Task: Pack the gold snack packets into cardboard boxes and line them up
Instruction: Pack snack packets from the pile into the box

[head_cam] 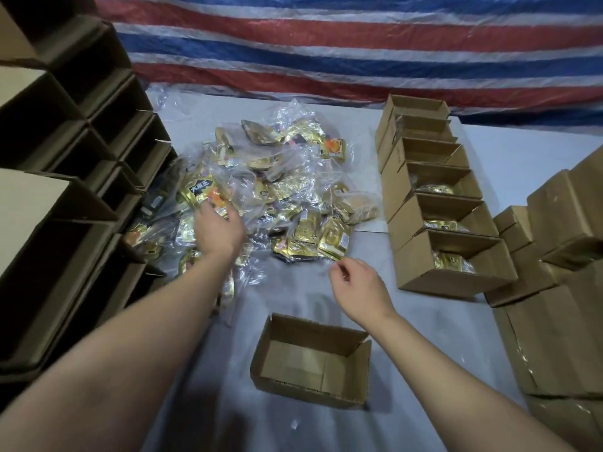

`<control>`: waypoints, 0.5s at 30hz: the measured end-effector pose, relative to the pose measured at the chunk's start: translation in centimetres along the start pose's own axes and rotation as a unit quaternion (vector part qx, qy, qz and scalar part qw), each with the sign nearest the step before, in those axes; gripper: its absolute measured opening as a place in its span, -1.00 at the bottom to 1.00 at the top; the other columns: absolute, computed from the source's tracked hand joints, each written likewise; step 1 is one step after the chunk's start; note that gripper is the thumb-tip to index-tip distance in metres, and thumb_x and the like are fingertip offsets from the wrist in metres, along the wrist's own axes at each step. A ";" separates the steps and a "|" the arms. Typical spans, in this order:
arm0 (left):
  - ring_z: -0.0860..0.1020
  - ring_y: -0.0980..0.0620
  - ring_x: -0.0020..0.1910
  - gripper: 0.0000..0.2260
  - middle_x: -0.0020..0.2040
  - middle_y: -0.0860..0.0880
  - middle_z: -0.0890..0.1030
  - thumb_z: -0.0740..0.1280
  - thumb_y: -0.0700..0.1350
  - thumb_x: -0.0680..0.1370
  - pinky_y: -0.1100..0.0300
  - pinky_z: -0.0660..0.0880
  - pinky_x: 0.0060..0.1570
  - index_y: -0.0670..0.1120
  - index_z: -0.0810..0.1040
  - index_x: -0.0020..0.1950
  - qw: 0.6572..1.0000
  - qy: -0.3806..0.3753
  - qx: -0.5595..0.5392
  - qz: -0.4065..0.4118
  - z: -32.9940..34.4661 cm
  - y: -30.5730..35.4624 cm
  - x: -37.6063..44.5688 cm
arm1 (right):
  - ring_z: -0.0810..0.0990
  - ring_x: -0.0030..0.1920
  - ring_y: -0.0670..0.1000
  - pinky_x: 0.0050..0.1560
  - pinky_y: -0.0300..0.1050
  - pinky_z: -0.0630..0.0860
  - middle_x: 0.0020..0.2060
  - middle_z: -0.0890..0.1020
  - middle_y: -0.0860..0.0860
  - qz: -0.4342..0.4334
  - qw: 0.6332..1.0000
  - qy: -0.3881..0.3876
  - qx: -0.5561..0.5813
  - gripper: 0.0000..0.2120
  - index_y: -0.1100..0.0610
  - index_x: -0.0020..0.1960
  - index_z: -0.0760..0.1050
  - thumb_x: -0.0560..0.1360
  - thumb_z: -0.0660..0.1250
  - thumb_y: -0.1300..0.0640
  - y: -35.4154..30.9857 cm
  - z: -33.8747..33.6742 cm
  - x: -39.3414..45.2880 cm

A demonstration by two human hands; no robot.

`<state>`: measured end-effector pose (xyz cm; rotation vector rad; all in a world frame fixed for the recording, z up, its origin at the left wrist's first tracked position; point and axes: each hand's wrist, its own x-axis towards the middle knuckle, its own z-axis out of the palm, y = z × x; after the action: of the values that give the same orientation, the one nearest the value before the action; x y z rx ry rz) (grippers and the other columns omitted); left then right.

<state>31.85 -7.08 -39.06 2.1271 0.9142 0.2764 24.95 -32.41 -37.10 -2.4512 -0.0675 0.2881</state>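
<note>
On grey counter (509, 164), ctr: pile of gold snack packets (277, 197) in clear plastic wrap. Left hand (219, 228) rests on pile, fingers relaxed. Right hand (357, 285) just beside pile edge, fingers loosely curled; cannot tell if pinching wrap. Nr front: empty cardboard box (311, 360). Rt: row of boxes (434, 203), several w/ packets.

I see the gold snack packets (261, 197) heaped in clear plastic wrap at the middle of the table (509, 158), shiny, overlapping and tilted every way. One open cardboard box (310, 362) sits near me, nothing inside it. To the right, a row of open boxes (434, 203) runs from near to far, touching; the nearer ones show gold packets inside.
</note>
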 end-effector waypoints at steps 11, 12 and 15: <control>0.46 -0.41 0.24 0.01 0.54 -0.37 -0.01 0.41 0.23 0.44 -0.19 0.51 0.16 -0.08 -0.21 0.58 0.961 -0.135 0.219 -0.102 3.0 1.0 11.2 | 0.47 -0.27 -0.07 -0.23 -0.11 0.40 -0.30 0.50 -0.05 -0.017 0.998 0.007 0.053 -0.70 0.10 -0.22 0.47 0.62 0.18 0.00 0.8 1.4 3.3; 0.50 -0.39 0.20 0.01 0.53 -0.38 0.01 0.42 0.21 0.44 -0.16 0.56 0.09 -0.09 -0.21 0.58 0.956 -0.142 0.235 -0.098 3.3 0.8 11.5 | 0.47 -0.26 -0.07 -0.22 -0.10 0.40 -0.30 0.50 -0.04 -0.016 0.998 0.002 0.053 -0.71 0.11 -0.21 0.48 0.62 0.18 0.01 1.0 1.4 3.4; 0.54 -0.32 0.05 -0.01 0.45 -0.39 0.21 0.44 0.04 0.45 -0.05 0.58 -0.19 -0.13 -0.23 0.57 0.951 -0.156 0.250 -0.091 3.5 0.7 12.1 | 0.46 -0.29 -0.02 -0.24 -0.08 0.39 -0.32 0.51 0.00 -0.004 0.998 -0.011 0.055 -0.70 0.14 -0.22 0.48 0.62 0.19 0.03 0.8 1.4 4.3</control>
<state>42.54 -1.06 -42.09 2.4201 1.0592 -0.4220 28.79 -31.63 -39.46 -2.3391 -0.0698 0.3063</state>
